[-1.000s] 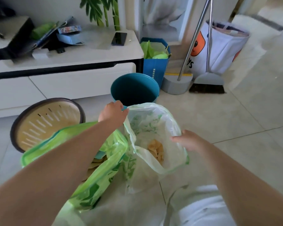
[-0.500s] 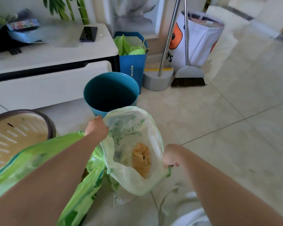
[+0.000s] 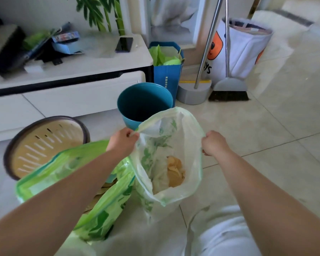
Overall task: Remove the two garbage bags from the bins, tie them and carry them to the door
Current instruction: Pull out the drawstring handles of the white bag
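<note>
A translucent white garbage bag (image 3: 190,159) with green leaf print hangs open in front of me, yellowish scraps in its bottom. My left hand (image 3: 123,140) pinches its left rim; my right hand (image 3: 213,143) grips the right rim, so the mouth is stretched wide. A second, greener garbage bag (image 3: 67,167) lies open on the floor under my left forearm. Behind the held bag stands the teal bin (image 3: 137,100), with no bag in it. The brown bin (image 3: 44,143) with a slotted beige inside lies tipped at the left.
A white low cabinet (image 3: 72,93) runs along the left with a phone and clutter on top. A blue paper bag (image 3: 167,74), a dustpan and broom (image 3: 229,91) and a white tote (image 3: 244,50) stand behind. Tiled floor extends to the right.
The bag has been raised and its mouth pulled wider. My right hand moved up and rightward along the rim; my left hand keeps its pinch. The camera view shifted.
</note>
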